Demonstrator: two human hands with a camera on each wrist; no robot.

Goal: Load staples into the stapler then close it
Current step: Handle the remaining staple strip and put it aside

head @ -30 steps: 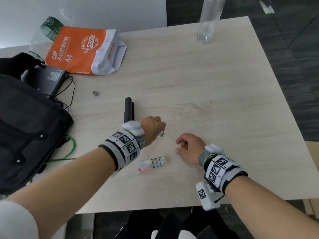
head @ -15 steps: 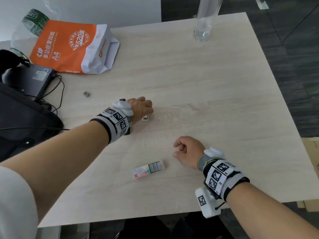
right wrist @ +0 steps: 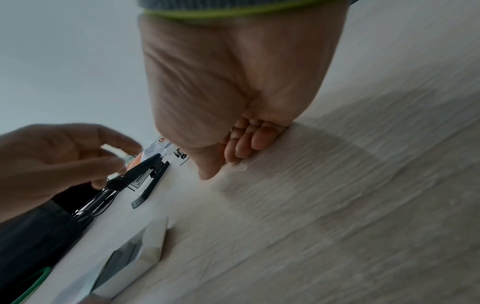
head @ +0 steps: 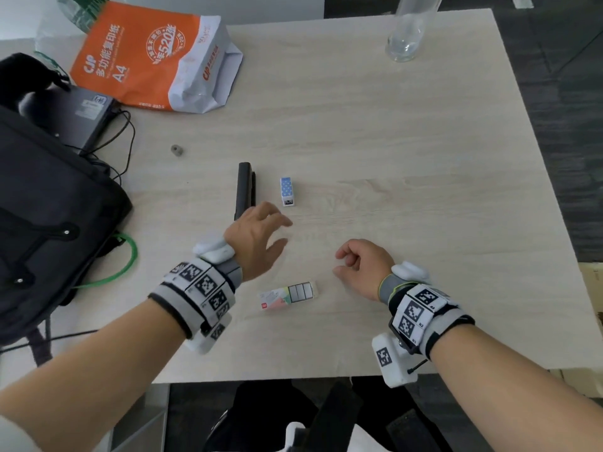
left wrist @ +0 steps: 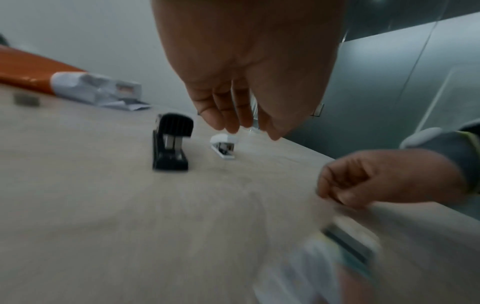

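Observation:
A black stapler [head: 245, 187] lies closed on the wooden table [head: 408, 190], pointing away from me. Just right of it stands a small white stapler with a blue dotted top [head: 287, 190]. My left hand [head: 282, 231] hovers just short of both, fingers spread and empty. The left wrist view shows the black stapler [left wrist: 170, 142] and the small stapler [left wrist: 224, 147] beyond my fingertips [left wrist: 228, 115]. An opened staple box [head: 288, 295] with grey staple strips showing lies near me between my wrists. My right hand [head: 339, 263] rests on the table, fingers curled against the palm [right wrist: 244, 144].
An orange A4 paper pack [head: 153, 57] lies at the far left and a clear glass bottle [head: 406, 34] at the far right. A black bag [head: 49, 207], a black device with cables [head: 88, 115] and a green cable [head: 127, 262] fill the left side. A small grey piece [head: 176, 150] lies near the stapler.
My left hand carried the small stapler forward, set it down right of the black stapler, let go and drew back open. The right hand stayed put.

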